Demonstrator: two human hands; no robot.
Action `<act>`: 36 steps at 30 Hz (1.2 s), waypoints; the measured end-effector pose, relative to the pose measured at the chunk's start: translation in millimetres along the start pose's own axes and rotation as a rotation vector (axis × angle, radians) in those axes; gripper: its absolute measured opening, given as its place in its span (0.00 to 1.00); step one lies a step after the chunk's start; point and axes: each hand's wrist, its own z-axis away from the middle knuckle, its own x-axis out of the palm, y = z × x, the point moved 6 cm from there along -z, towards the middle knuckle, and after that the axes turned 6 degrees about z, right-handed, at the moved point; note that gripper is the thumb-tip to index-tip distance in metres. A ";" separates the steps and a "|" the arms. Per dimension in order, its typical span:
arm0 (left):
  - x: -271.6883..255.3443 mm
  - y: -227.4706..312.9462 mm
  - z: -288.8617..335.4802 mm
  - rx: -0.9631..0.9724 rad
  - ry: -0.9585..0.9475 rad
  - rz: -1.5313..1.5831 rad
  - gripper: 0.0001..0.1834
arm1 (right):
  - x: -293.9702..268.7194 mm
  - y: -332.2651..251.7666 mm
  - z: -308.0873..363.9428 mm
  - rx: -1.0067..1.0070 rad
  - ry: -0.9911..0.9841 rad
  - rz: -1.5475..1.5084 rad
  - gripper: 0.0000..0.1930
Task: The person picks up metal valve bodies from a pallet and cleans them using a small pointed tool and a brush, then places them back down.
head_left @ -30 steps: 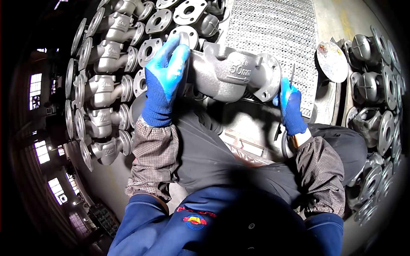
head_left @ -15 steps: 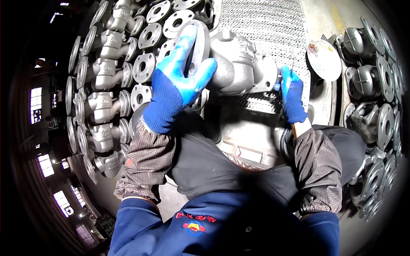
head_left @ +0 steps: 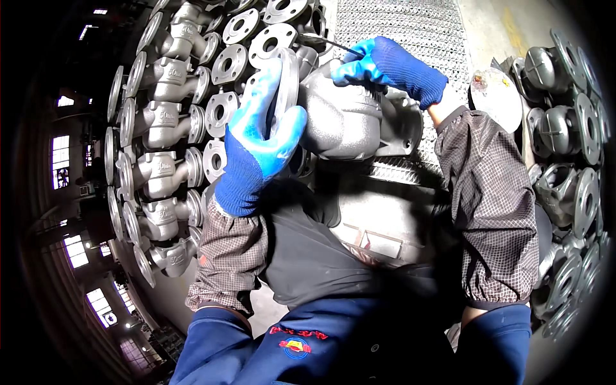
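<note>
In front of me a grey cast-metal valve body (head_left: 343, 125) with flanged ends sits on a perforated metal surface. My left hand (head_left: 260, 131), in a blue coated glove, grips its left flange (head_left: 290, 83), thumb on one side and fingers on the other. Over the top of the casting, my right hand (head_left: 366, 64), gloved alike, pinches a thin dark rod-like tool (head_left: 335, 43). The rod points up and left, past the casting; its far end cannot be made out clearly. The casting's right flange (head_left: 404, 128) lies in the shadow below my right wrist.
Rows of similar valve bodies (head_left: 160, 122) stand close together on the left. More flanged castings (head_left: 555, 131) are stacked at the right. A pale round disc (head_left: 497, 96) lies right of the perforated metal surface (head_left: 410, 25). Below the casting is a small frame (head_left: 382, 244) on the floor.
My right hand has swung from beside the right flange up and left over the casting's top. The casting has turned slightly, with my left hand still on its left flange.
</note>
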 end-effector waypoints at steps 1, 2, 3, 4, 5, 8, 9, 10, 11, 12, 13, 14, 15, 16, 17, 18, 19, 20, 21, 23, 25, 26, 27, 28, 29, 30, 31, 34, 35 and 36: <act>-2.5 -2.7 0.5 -0.004 0.006 -0.006 0.29 | 3.5 1.7 -3.5 -0.001 0.015 -0.046 0.21; -4.1 -6.1 1.0 0.002 0.012 0.028 0.29 | 5.9 3.8 -6.5 -0.001 0.032 -0.089 0.19; -4.2 -10.2 2.7 0.005 0.013 0.066 0.29 | 12.4 5.3 -9.3 0.122 -0.064 -0.259 0.19; -3.9 -13.8 3.7 0.003 0.012 0.067 0.29 | 11.6 1.7 -5.5 0.117 0.001 -0.263 0.19; -5.9 -16.1 4.5 0.019 0.054 0.041 0.29 | 9.0 -0.9 0.8 0.112 0.067 -0.265 0.19; -4.5 -14.3 2.0 0.044 0.089 0.062 0.28 | -10.6 -1.6 18.9 0.117 0.228 -0.388 0.19; -5.2 -13.9 3.2 0.037 0.092 0.087 0.28 | -17.5 3.4 25.6 -0.014 0.334 -0.518 0.20; -8.3 -15.9 6.4 0.017 0.099 0.075 0.28 | -28.4 2.9 38.3 0.005 0.427 -0.464 0.21; -10.5 -21.1 9.9 0.003 0.108 0.097 0.29 | -35.5 5.2 53.9 0.078 0.476 -0.540 0.22; -8.5 -19.1 7.6 0.016 0.107 0.088 0.29 | -43.9 14.9 74.2 0.149 0.610 -0.553 0.22; -9.2 -16.7 7.3 0.018 0.108 0.068 0.29 | -45.7 25.1 91.1 0.217 0.733 -0.574 0.22; -9.3 -16.1 7.7 -0.040 0.128 0.135 0.28 | -40.3 38.4 107.8 0.336 0.753 -0.555 0.22; -9.2 -15.9 4.8 0.010 0.129 0.089 0.28 | -35.1 50.6 129.4 0.460 0.785 -0.523 0.22; -8.7 -19.5 6.3 -0.023 0.151 0.088 0.28 | -17.2 64.9 142.8 0.480 0.870 -0.493 0.23; -5.5 -18.9 3.3 -0.045 0.170 0.108 0.28 | -1.6 78.7 162.5 0.587 0.887 -0.487 0.24; -2.3 -14.1 -0.9 -0.037 0.159 0.083 0.29 | 27.3 106.6 176.2 0.678 0.919 -0.660 0.23; -1.8 -15.0 -2.6 -0.039 0.158 0.083 0.29 | 51.7 108.8 181.0 0.725 0.870 -0.715 0.21; -0.2 -14.6 -4.4 0.001 0.148 0.091 0.30 | 75.6 107.8 181.7 0.817 0.797 -0.787 0.21; 3.0 -11.3 -8.3 0.052 0.134 0.107 0.32 | 102.9 125.8 181.7 0.752 0.772 -0.946 0.22; 2.7 -4.3 -7.6 0.094 0.120 0.118 0.33 | 129.8 123.6 177.8 0.667 0.781 -1.106 0.22; 7.8 17.1 -4.7 0.111 -0.045 -0.186 0.35 | 138.9 114.1 165.1 0.534 0.750 -1.259 0.22; 10.4 12.1 -2.5 -0.003 -0.073 -0.172 0.36 | 138.4 108.6 166.9 0.447 0.759 -1.291 0.22; 9.4 7.2 0.9 -0.004 -0.072 -0.177 0.36 | 147.3 112.1 168.3 0.596 0.690 -1.338 0.23; 6.0 -4.0 5.4 -0.029 -0.037 0.133 0.36 | 149.3 111.0 163.4 0.557 0.671 -1.380 0.23; 2.4 -14.2 9.8 -0.054 0.000 0.443 0.36 | 151.2 109.4 159.9 0.519 0.651 -1.421 0.23; -1.6 -10.4 9.8 0.053 0.006 0.284 0.36 | 146.0 104.2 161.1 0.510 0.635 -1.349 0.23; -2.0 -13.4 15.0 -0.035 0.018 0.400 0.35 | 142.6 100.7 160.6 0.417 0.662 -1.348 0.22; -8.3 -26.6 19.7 -0.159 0.123 0.260 0.34 | 126.5 97.8 174.4 0.511 0.635 -1.184 0.20; -9.3 -30.2 20.9 -0.123 0.117 0.071 0.29 | 113.1 91.8 181.2 0.410 0.670 -1.030 0.19; -11.5 -29.6 21.6 -0.258 0.132 0.178 0.28 | 106.1 72.3 181.1 0.490 0.653 -1.063 0.19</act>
